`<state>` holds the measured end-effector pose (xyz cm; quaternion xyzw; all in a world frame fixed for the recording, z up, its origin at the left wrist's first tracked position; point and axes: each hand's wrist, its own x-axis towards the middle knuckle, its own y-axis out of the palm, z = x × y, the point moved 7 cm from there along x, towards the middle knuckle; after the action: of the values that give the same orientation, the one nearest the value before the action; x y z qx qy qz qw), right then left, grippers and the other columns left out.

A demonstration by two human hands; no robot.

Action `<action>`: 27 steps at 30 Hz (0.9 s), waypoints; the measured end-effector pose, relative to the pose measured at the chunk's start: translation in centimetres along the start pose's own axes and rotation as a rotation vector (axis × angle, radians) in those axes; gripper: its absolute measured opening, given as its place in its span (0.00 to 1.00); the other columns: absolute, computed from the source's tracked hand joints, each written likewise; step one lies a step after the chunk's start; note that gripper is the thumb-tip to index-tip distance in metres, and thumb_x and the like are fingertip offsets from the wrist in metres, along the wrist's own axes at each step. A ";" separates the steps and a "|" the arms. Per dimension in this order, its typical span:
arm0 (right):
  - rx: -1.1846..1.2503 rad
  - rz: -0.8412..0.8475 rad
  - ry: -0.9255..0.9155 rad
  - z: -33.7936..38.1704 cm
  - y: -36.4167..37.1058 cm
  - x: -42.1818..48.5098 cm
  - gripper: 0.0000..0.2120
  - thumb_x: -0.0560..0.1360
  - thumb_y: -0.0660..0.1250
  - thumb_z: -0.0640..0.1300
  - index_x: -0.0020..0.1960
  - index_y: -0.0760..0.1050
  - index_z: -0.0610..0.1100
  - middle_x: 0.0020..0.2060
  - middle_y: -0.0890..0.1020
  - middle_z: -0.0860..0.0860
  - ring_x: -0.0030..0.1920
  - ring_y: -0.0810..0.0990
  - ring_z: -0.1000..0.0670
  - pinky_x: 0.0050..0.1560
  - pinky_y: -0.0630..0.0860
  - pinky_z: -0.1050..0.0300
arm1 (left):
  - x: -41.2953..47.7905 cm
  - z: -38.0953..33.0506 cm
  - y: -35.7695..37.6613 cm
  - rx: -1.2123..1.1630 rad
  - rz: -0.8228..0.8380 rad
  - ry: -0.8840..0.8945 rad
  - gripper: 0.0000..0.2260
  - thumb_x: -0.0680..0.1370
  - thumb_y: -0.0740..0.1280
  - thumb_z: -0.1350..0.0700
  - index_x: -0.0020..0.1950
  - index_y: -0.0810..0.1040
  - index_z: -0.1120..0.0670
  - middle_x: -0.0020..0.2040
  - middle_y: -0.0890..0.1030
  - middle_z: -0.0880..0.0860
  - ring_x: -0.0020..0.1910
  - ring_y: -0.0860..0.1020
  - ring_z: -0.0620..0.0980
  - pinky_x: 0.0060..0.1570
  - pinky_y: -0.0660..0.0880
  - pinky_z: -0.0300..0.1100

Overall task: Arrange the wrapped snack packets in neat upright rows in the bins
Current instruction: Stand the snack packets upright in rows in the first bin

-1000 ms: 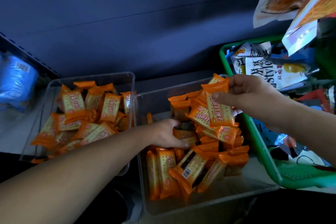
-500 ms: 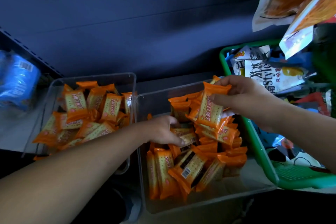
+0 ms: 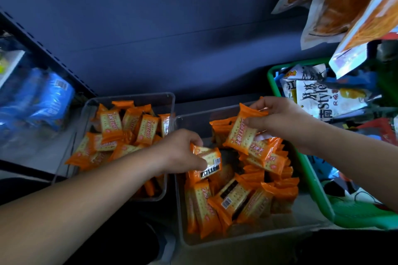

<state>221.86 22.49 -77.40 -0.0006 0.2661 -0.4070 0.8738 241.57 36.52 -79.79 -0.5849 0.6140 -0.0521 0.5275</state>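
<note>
The right hand (image 3: 277, 118) pinches an orange cracker packet (image 3: 243, 131) by its top seam and holds it tilted above the heap. The left hand (image 3: 178, 150) grips a second packet (image 3: 210, 161), barcode side up, over the middle of the same clear bin (image 3: 191, 120). Inside this bin, the packets at 7 o'clock stand on edge side by side; the rest lie jumbled. At 9 o'clock, a second clear bin (image 3: 137, 98) holds a loose pile of the same packets. At 3 o'clock, a green basket (image 3: 312, 183) of mixed snack bags sits just beside the bin. Both bins rest on a pale grey shelf (image 3: 32, 153). A dark blue back panel (image 3: 172, 28) closes the shelf at 12 o'clock. Orange pouches (image 3: 344, 0) hang at 1 o'clock, and blue packs (image 3: 49, 101) lie at 10 o'clock.
</note>
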 end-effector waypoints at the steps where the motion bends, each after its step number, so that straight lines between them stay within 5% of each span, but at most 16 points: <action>1: 0.022 0.015 0.026 0.1 0.3 0.0 0.11 0.75 0.77 0.38 0.55 0.80 0.44 0.44 0.89 0.45 0.43 0.89 0.45 0.50 0.86 0.49 | -0.5 0.4 -0.3 -0.006 -0.029 -0.007 0.25 0.67 0.80 0.44 0.62 0.79 0.44 0.54 0.80 0.45 0.51 0.80 0.45 0.54 0.82 0.49; 8: 0.047 0.022 0.069 0.7 1.9 0.3 0.10 0.77 0.75 0.37 0.57 0.80 0.43 0.45 0.88 0.42 0.40 0.88 0.48 0.45 0.85 0.54 | -2.7 2.0 -2.3 -0.112 -0.248 -0.011 0.22 0.70 0.80 0.46 0.63 0.81 0.46 0.56 0.81 0.45 0.55 0.80 0.44 0.56 0.81 0.46; 14: 0.021 -0.062 0.042 0.2 1.2 0.7 0.10 0.76 0.76 0.42 0.56 0.81 0.45 0.42 0.88 0.43 0.40 0.88 0.42 0.48 0.86 0.49 | 0.1 -1.4 -3.0 0.203 -0.406 0.117 0.23 0.75 0.74 0.44 0.68 0.76 0.48 0.59 0.80 0.50 0.58 0.79 0.52 0.50 0.75 0.43; 21: 0.076 -0.028 0.060 -1.2 -0.2 0.9 0.09 0.77 0.76 0.41 0.55 0.81 0.44 0.43 0.88 0.42 0.46 0.88 0.36 0.54 0.85 0.41 | 4.4 -3.8 -2.2 0.693 -0.297 0.190 0.24 0.78 0.71 0.45 0.73 0.73 0.47 0.65 0.77 0.53 0.67 0.71 0.56 0.58 0.74 0.50; 27: 0.168 0.039 0.114 -1.5 -0.5 0.5 0.13 0.76 0.75 0.40 0.60 0.79 0.42 0.46 0.88 0.40 0.48 0.88 0.38 0.52 0.84 0.45 | 4.5 -3.3 -1.5 0.886 -0.233 0.108 0.26 0.77 0.71 0.40 0.70 0.77 0.52 0.67 0.72 0.56 0.69 0.69 0.58 0.64 0.72 0.52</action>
<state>221.03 22.07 -78.85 0.1010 0.2805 -0.4099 0.8620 241.30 30.72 -79.98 -0.3645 0.4895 -0.3988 0.6845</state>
